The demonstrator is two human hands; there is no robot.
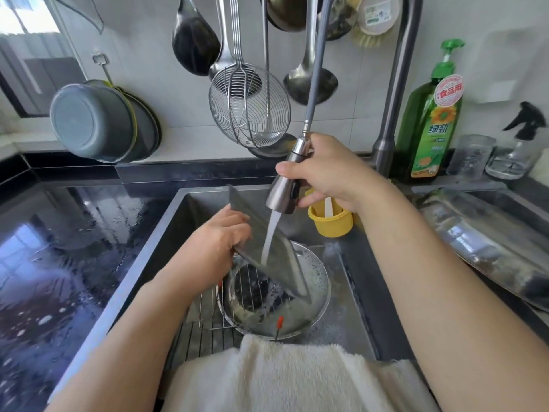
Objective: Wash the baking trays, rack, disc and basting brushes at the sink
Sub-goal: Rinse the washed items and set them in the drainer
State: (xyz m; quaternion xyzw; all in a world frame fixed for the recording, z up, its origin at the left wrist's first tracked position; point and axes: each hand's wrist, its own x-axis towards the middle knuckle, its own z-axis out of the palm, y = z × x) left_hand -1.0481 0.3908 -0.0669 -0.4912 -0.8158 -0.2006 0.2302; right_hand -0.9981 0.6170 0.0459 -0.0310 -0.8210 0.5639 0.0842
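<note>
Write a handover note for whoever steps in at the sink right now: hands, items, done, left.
Left hand grips a baking tray, tilted over the sink.
Right hand holds the pull-out sprayer; water runs onto the tray.
Wire rack lies in the sink under a round, sudsy pan.
Done: tray is being rinsed.
Left: rack and soapy pan need rinsing; brushes not clearly seen.
</note>
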